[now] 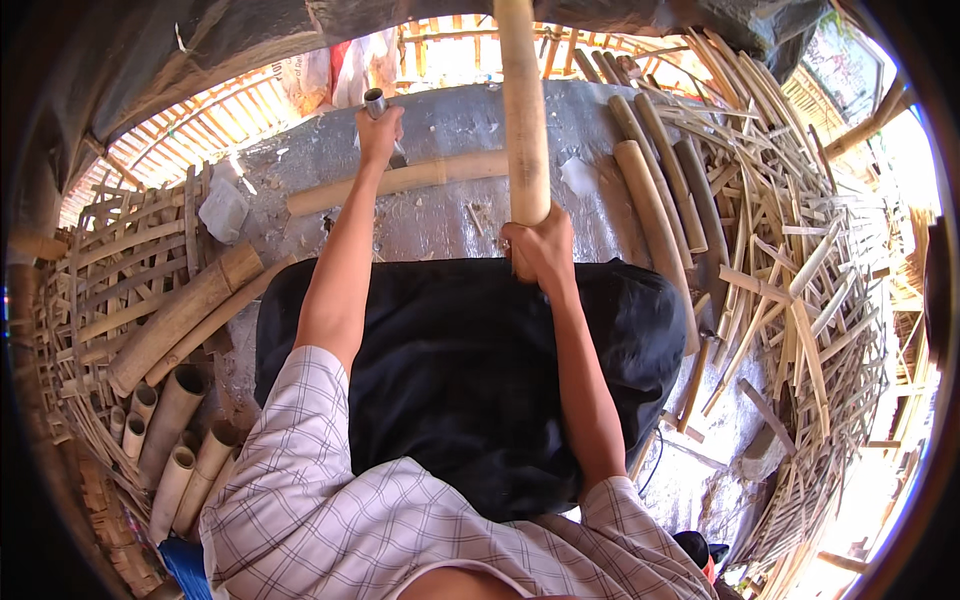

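Out ahead and to the left, my left hand (379, 135) is closed round a metal tool with a hollow, tube-like grey handle (375, 98). A bit of dark metal shows below that fist; the rest of the tool is hidden. My right hand (545, 248) grips a thick, pale bamboo pole (525, 120) near its lower end, just past the edge of the black cloth (450, 370) over my lap. The pole runs up out of the top of the picture. Behind it, a split-looking length of bamboo (420, 175) lies crosswise on the grey ground sheet (430, 235).
Several bamboo poles (655, 210) lie to the right, beside a large heap of bamboo strips (790, 270). On the left are bamboo lengths (185, 320), cut tubes (175, 420) and a crumpled plastic bag (223, 210). A slatted bamboo wall (225, 125) stands beyond.
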`<action>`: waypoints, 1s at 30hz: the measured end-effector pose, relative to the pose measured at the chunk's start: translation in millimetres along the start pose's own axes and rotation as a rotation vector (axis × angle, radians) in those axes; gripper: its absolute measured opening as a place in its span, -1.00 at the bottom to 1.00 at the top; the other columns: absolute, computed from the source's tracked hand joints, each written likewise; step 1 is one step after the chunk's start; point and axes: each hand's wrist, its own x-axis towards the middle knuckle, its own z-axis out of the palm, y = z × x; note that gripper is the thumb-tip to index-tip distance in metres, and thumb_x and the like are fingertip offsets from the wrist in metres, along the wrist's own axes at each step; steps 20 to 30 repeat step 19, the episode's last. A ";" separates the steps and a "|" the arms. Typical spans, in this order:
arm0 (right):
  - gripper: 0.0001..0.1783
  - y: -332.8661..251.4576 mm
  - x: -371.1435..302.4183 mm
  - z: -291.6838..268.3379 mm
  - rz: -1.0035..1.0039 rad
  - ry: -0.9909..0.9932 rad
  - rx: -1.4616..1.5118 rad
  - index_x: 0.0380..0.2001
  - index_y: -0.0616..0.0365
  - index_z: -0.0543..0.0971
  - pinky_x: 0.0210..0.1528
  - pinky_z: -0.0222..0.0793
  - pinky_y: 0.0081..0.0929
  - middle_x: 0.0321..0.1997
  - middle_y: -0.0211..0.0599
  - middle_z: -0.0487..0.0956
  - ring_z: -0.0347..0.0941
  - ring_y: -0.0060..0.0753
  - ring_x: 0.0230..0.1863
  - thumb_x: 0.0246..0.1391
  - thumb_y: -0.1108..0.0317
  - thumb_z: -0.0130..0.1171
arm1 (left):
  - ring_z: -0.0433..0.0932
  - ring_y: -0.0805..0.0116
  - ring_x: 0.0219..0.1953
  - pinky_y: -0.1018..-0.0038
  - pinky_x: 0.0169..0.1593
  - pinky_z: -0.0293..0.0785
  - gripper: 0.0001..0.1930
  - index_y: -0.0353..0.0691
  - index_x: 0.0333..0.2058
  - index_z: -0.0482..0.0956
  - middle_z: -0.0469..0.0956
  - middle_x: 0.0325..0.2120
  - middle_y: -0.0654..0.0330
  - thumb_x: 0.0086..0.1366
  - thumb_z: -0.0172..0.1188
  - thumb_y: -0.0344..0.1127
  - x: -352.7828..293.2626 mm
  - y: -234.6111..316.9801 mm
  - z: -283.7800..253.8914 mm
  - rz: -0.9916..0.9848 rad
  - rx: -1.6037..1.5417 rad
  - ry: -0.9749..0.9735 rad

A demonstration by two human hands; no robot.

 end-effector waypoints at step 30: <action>-0.83 -167.5 -22.9 -54.0 -0.367 0.004 0.114 -0.36 0.40 0.60 -0.54 0.51 -0.39 -0.55 -0.15 0.61 0.58 -0.34 -0.59 -0.11 0.58 0.23 | 0.29 0.55 -0.72 0.50 -0.60 0.19 -0.83 -0.19 -0.41 0.42 0.39 -0.70 0.33 0.29 0.24 -0.51 -39.5 -10.4 -11.7 0.103 -0.064 0.035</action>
